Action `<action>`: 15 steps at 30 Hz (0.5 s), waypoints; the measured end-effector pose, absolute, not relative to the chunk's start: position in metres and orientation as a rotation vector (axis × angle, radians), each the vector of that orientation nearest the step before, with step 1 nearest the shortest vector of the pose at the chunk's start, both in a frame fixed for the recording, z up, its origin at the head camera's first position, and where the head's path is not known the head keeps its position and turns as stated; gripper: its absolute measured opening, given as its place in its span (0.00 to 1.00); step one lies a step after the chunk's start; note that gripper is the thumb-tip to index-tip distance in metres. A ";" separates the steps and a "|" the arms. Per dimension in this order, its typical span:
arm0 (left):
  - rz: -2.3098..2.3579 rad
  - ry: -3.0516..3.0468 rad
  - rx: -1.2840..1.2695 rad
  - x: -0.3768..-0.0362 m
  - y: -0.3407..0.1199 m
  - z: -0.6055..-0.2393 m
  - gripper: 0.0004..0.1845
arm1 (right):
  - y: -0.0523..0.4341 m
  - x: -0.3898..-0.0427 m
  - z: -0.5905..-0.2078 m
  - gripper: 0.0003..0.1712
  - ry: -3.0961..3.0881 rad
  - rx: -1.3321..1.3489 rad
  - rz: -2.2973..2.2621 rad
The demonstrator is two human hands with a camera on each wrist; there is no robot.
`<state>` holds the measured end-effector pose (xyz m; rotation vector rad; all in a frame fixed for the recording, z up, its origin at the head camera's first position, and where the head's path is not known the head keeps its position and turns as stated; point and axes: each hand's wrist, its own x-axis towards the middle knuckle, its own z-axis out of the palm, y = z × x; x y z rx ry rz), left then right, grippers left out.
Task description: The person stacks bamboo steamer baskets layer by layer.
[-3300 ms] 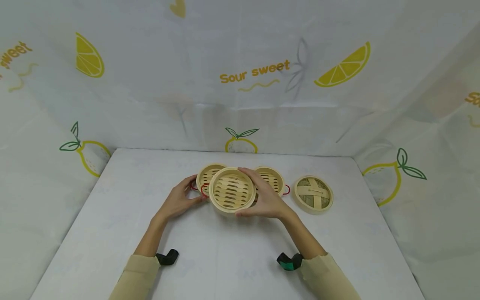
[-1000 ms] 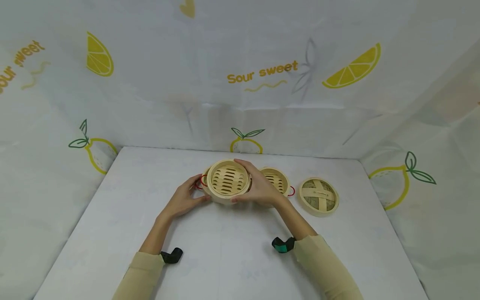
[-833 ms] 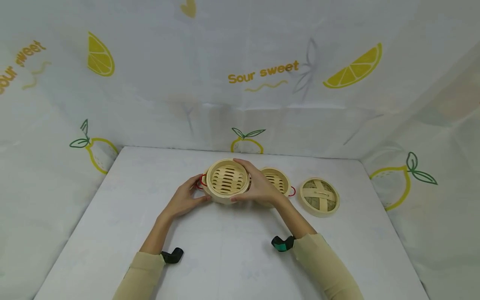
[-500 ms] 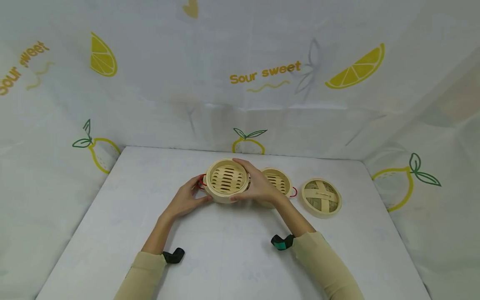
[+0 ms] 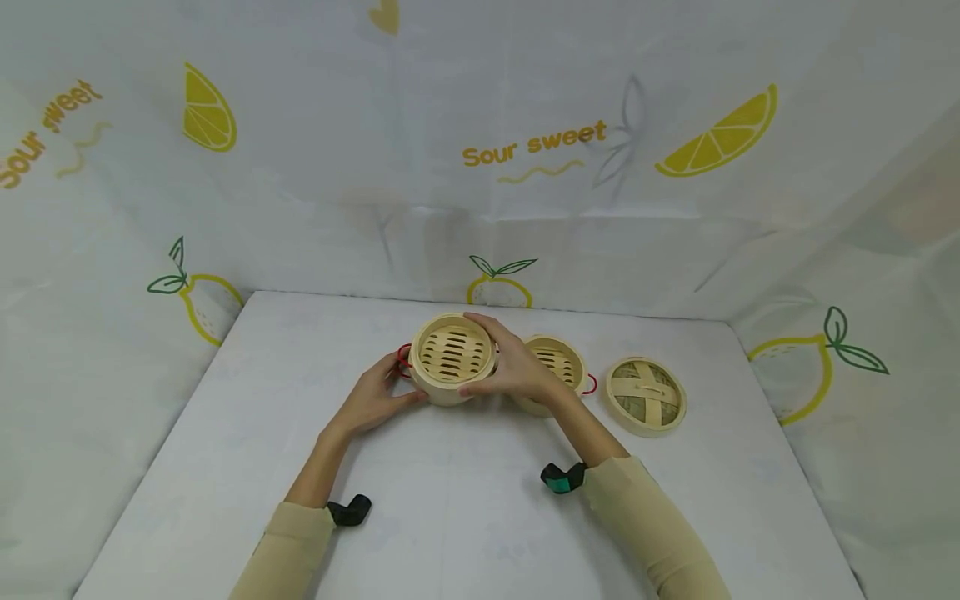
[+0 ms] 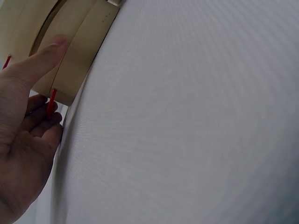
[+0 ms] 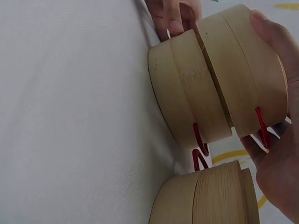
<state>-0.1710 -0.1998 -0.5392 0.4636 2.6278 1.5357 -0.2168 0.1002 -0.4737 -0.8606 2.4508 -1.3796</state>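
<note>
A: Steamers. Top basket [image 5: 453, 352] sits stacked on a lower basket [image 7: 180, 98], mid-surface [image 5: 450, 517].
B: Hands?
A: Right hand [image 5: 516, 371] curls round the top basket's rim. Left hand [image 5: 372, 402] holds the lower one, thumb on its wall, fingers by the red handle [image 6: 50, 102].
B: Nearby?
A: Third basket [image 5: 557, 367] just right; lid [image 5: 646, 396] beyond it.
</note>
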 end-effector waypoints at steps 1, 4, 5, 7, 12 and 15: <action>1.547 2.617 0.457 -0.171 -0.200 -0.539 0.49 | 0.100 -0.217 -0.474 0.72 2.445 -0.855 -1.383; 1.573 2.595 0.459 -0.171 -0.200 -0.539 0.48 | 0.100 -0.219 -0.474 0.71 2.416 -0.824 -1.409; 1.578 2.591 0.457 -0.171 -0.200 -0.539 0.48 | 0.099 -0.220 -0.474 0.71 2.405 -0.811 -1.419; 1.582 2.589 0.452 -0.171 -0.200 -0.540 0.48 | 0.099 -0.221 -0.475 0.71 2.385 -0.782 -1.439; 1.588 2.588 0.449 -0.172 -0.200 -0.541 0.47 | 0.098 -0.222 -0.477 0.71 2.351 -0.742 -1.462; 1.608 2.577 0.459 -0.172 -0.199 -0.541 0.47 | 0.097 -0.223 -0.477 0.70 2.344 -0.737 -1.459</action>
